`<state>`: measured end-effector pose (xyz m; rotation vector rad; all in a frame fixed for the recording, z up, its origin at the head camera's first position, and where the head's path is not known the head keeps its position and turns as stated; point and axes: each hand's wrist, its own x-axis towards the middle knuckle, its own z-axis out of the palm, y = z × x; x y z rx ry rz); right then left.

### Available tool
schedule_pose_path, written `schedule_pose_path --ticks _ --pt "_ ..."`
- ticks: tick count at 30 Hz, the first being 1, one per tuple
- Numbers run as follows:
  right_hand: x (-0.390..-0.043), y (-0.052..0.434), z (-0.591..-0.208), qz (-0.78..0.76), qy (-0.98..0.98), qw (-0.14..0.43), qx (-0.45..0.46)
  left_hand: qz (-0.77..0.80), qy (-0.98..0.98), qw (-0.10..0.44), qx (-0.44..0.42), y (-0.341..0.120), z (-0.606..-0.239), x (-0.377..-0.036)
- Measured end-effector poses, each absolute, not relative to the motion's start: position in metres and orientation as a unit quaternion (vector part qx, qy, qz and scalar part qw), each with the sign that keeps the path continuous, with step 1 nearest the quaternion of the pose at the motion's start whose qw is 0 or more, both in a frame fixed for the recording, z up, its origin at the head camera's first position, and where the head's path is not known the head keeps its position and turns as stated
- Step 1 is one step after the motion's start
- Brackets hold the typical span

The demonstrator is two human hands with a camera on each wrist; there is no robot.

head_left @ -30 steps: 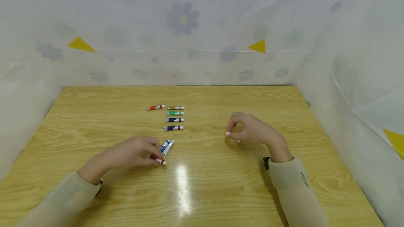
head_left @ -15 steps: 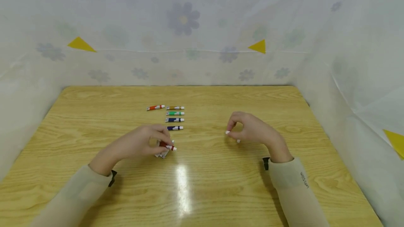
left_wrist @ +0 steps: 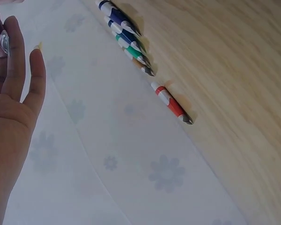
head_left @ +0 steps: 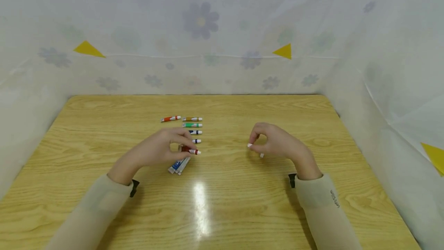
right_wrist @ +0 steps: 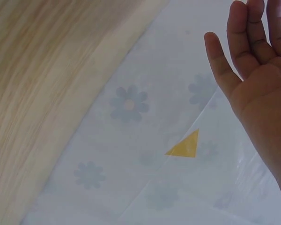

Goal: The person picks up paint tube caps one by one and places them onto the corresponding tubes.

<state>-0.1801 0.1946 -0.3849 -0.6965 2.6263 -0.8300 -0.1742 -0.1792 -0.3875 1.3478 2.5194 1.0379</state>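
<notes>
My left hand (head_left: 157, 147) pinches a dark red paint tube (head_left: 195, 152) between thumb and fingers, its white cap pointing right. In the left wrist view the tube's silver end (left_wrist: 5, 43) shows among the fingers. Beneath this hand lie a blue paint tube (head_left: 177, 164) and a silver-white paint tube (head_left: 183, 166), partly covered. My right hand (head_left: 279, 142) pinches a small white piece (head_left: 249, 145) at its fingertips. A second white bit (head_left: 261, 155) shows below the thumb; whether both belong to one thing, I cannot tell.
Beyond the left hand, a column holds an ochre tube (head_left: 192, 119), a green tube (head_left: 192, 125) and two dark blue or purple ones, partly hidden. An orange-red tube (head_left: 170, 119) lies left of the column. Flowered white sheeting (head_left: 201, 68) encloses the wooden table (head_left: 229, 203).
My left hand has carried the dark red tube up and right, from beside the blue and silver tubes to near the column's lower end. My right hand has barely moved.
</notes>
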Motion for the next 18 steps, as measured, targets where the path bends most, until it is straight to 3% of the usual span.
schedule_pose_path --ticks 18 --pt "-0.178 0.191 -0.381 -0.291 0.919 0.097 -0.249 0.358 0.816 0.025 0.452 -0.158 -0.379 -0.19"
